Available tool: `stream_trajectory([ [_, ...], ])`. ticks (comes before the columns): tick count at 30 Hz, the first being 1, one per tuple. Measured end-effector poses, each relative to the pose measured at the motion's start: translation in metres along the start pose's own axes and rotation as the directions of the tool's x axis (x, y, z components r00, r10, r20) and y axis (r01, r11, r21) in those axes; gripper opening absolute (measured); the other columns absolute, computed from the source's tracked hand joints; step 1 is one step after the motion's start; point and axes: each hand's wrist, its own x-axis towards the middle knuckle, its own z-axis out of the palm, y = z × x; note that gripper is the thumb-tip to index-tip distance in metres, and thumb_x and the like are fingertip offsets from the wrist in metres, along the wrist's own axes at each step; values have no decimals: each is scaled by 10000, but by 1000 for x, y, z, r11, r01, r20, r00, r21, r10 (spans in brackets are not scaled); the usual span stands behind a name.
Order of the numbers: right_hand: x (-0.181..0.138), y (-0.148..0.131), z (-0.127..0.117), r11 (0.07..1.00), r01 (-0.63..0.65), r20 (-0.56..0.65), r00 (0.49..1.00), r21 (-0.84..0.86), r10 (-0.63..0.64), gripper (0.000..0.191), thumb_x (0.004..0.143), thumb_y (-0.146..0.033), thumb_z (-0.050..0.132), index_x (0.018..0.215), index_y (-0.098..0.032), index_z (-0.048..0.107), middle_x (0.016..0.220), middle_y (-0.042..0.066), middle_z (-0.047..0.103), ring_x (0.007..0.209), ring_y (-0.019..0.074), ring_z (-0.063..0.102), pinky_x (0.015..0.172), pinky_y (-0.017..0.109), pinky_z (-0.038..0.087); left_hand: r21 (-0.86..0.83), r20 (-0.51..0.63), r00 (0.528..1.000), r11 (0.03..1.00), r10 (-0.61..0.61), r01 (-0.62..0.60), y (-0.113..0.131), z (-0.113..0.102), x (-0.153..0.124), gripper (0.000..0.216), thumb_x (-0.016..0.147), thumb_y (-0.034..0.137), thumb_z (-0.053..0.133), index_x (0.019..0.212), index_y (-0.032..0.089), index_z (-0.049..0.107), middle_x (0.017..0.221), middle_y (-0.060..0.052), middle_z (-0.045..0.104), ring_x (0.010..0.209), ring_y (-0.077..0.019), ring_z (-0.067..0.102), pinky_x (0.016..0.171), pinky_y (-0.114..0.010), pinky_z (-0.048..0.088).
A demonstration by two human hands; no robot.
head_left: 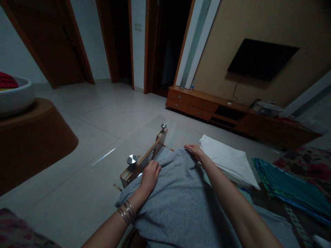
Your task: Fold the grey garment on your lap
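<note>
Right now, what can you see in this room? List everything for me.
grey garment: one, grey, spread over the glass table, under both hands
glass table: one, clear top on wooden frame with metal knobs
white cloth: one, white, folded, right of the garment
teal fabric: one, teal striped, far right
television: one, black, on the wall
TV cabinet: one, brown wood, below the television
bowl: one, white, on a brown stand at left
bracelets: several, silver, left wrist
left hand: on the garment's left edge
right hand: on its far edge
</note>
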Motion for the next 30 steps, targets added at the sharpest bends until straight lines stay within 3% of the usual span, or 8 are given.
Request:
stream_trajectory([
  [3,4,8,10,991,-35,-24,999,-133,32,442,811,-530,523,753,-124,688,572,26,599,552,138,539,522,237,401,55,52,999,998,14,-17,-1,1,0,181,933,263,448,863,179,593,890,-63,612,859,-189,584,775,-297,456],
  [8,10,8,23,965,-7,-84,996,-261,-15,262,694,-415,682,665,-155,668,575,20,600,596,144,566,538,225,381,156,121,983,976,135,-153,5,-5,0,175,911,218,486,795,183,613,869,-71,617,893,-206,544,777,-307,434],
  [13,17,-2,32,952,16,-102,994,-305,-49,179,585,-330,748,606,-187,644,573,11,604,602,140,558,535,224,365,157,127,978,970,167,-186,5,-6,1,159,896,201,505,793,192,627,855,-69,610,887,-204,525,786,-327,425],
  [15,20,-6,31,957,16,-89,995,-289,-44,158,539,-272,749,574,-184,624,513,-12,565,541,124,526,508,218,347,168,110,981,970,157,-174,3,-5,0,135,889,214,526,812,192,634,868,-69,618,890,-209,521,799,-345,417],
  [19,22,-13,16,981,54,-147,986,-188,-82,114,618,-287,614,644,-176,604,532,-33,539,509,100,473,479,207,314,128,44,997,990,60,-65,-3,-3,1,111,869,256,576,854,181,655,904,-74,630,923,-225,525,832,-367,424],
  [24,10,-16,0,984,161,-174,969,-80,-173,182,620,-349,594,683,-180,574,616,-24,564,597,110,489,531,205,351,-49,35,999,998,-26,28,-10,-3,11,87,815,228,611,838,175,675,1171,-100,591,1136,-249,482,973,-390,389],
  [27,-1,-20,-5,976,217,-167,962,-19,-217,238,617,-395,612,713,-180,580,655,-19,588,634,116,501,575,214,374,-164,226,970,978,-90,129,-13,-10,30,60,739,216,637,773,167,641,1030,-70,635,1022,-235,542,894,-354,417],
  [30,-8,-25,-14,968,240,-162,960,67,-227,270,596,-414,641,719,-179,593,657,-19,594,635,119,500,597,230,374,-324,520,847,893,-110,314,-12,-23,51,170,676,317,672,710,168,596,736,0,599,735,-173,551,674,-266,417],
])
